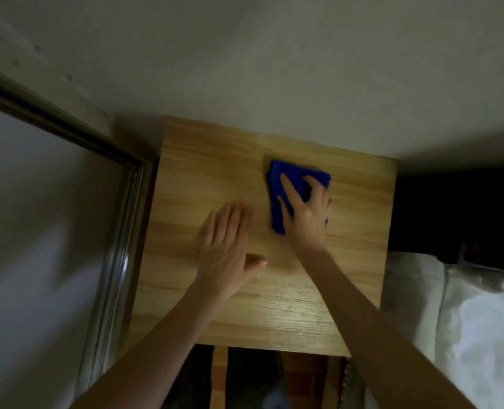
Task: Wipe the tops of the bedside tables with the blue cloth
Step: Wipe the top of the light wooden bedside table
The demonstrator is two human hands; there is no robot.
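Note:
A light wooden bedside table fills the middle of the view, its back edge against the wall. A folded blue cloth lies on the far right part of the top. My right hand presses down on the cloth with fingers spread and fairly straight, covering its near half. My left hand rests flat on the bare wood left of the cloth, fingers together and straight, thumb out to the right.
A pale wall stands right behind the table. A metal-framed glass panel runs close along the left side. White bedding lies to the right, with a dark gap above it. Floor and dark shapes show below the front edge.

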